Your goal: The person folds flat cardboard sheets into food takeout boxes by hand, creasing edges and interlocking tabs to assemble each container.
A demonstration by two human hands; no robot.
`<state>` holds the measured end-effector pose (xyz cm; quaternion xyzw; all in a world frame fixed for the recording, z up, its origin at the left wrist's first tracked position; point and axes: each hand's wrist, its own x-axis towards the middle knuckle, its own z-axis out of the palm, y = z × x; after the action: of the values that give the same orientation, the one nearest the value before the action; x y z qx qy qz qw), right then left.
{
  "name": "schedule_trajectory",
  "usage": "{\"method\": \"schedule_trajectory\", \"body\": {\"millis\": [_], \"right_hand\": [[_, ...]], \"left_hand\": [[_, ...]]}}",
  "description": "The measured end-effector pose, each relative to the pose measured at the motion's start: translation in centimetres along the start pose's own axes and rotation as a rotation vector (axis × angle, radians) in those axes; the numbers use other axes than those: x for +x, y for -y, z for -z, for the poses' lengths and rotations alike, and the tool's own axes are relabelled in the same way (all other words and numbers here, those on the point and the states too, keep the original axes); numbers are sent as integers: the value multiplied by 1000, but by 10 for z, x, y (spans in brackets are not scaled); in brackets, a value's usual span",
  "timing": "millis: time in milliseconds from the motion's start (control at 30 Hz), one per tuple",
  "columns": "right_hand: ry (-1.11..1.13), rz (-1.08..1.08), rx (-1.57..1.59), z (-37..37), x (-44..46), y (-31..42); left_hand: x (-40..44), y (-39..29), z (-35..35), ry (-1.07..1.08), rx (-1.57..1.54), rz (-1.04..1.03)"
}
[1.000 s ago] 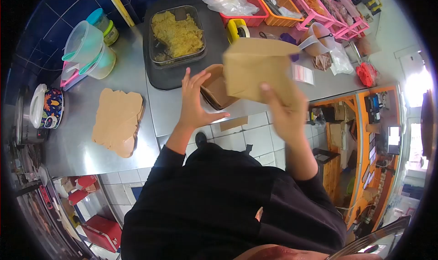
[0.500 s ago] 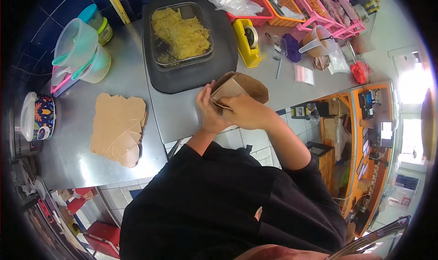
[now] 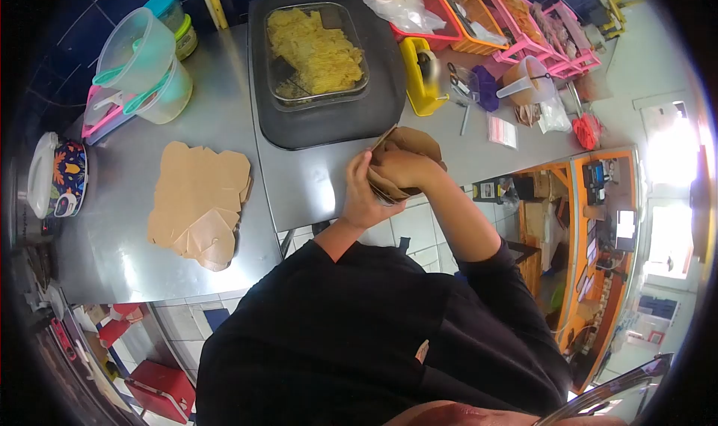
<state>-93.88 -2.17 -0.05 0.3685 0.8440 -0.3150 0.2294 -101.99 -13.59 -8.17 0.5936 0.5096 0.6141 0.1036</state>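
Brown folded cardboard boxes [image 3: 419, 142] are held near the counter's front edge. My left hand [image 3: 366, 198] wraps round their left side, thumb below and fingers up along the wall. Reaching inside from the right is my right hand [image 3: 400, 170]; its fingers are hidden by the cardboard. Behind them a glass dish of yellow shredded food [image 3: 318, 52] rests on a dark board [image 3: 329, 130]. Flat brown cardboard pieces [image 3: 202, 194] lie on the metal counter [image 3: 292, 194] to the left.
A yellow tape dispenser [image 3: 422, 89], purple item [image 3: 487, 89] and measuring jug [image 3: 523, 82] stand at the back right, before red [image 3: 434, 29], orange and pink baskets. Clear plastic containers [image 3: 168, 93] and a patterned pot [image 3: 69, 175] stand left.
My right hand has brought its brown cardboard piece down into the one by my left hand, and now reaches inside. My left hand has closed round the outside.
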Motion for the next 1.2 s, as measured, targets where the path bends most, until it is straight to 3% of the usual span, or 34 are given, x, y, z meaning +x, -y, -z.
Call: {"method": "schedule_trajectory", "body": {"millis": [133,200,300,333,400,500,600,700,800,900,1000,1100,1200], "right_hand": [[112,274,-110,-4,19,-27],[77,242,-132,-2,20,-26],[42,67,-151,14,0,-16],[35,-4,-153,23,-11,-9],[-215,101,-9,34,-40,1],[-395,227,297,41,-72,28],[-473,316,468,37,-87,43],[-488,346,586,29,-98,50],[-494,365,666,23,-109,54],[-526,387,713,19,-117,55],[-577,453,783,14,-121,55],[-632,539,847,12,-128,59],[-564,612,920,12,-127,66]], "left_hand": [[4,1,5,84,-29,34],[8,7,22,115,-79,4],[6,42,78,39,432,7],[4,46,100,6,698,164],[-1,59,134,-38,1317,465],[-31,105,178,110,1435,450],[-28,110,186,186,1329,372],[-5,85,187,140,1130,577],[8,68,196,-52,1153,378],[21,39,212,-180,807,689],[33,24,225,-301,661,786],[40,16,243,-414,566,720],[55,-32,246,-538,-133,627]]}}
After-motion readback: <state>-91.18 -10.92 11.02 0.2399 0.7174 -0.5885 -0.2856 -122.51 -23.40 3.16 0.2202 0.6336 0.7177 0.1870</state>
